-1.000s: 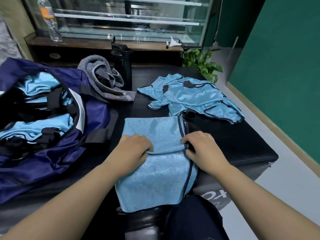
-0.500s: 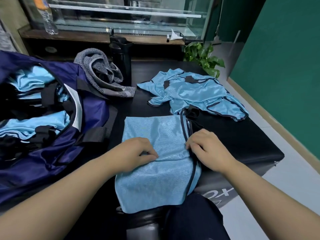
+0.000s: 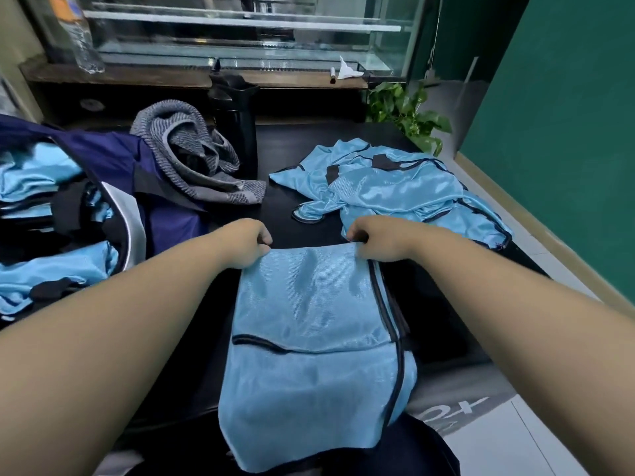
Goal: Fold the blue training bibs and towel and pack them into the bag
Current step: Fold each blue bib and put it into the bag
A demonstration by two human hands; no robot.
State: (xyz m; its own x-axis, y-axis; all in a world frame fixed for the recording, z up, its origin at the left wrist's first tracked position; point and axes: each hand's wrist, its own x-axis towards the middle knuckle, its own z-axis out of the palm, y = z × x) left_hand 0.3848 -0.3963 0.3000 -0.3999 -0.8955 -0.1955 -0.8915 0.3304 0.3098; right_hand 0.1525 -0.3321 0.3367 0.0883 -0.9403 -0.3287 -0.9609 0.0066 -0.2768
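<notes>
Head view: the bib (image 3: 309,338) lies lengthwise on the tabletop (image 3: 439,304), and both hands have jumped from its middle to the far edge, left hand (image 3: 247,245) and right hand (image 3: 374,240) each pinching a corner (a fold looks imminent). Beyond wait unfolded bibs (image 3: 395,190), the grey towel (image 3: 192,156), and the part-filled bag (image 3: 103,187) at left.

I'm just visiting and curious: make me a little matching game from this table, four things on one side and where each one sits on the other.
Things:
1. bib being folded
2. bag
3. grey towel
4. loose bibs

Places:
A. far right of the table, in a crumpled heap
B. left edge, open, with blue bibs inside
C. centre front, far corners pinched by both hands
D. behind the bag, beside a black bottle

Pairs: 1-C, 2-B, 3-D, 4-A
</notes>
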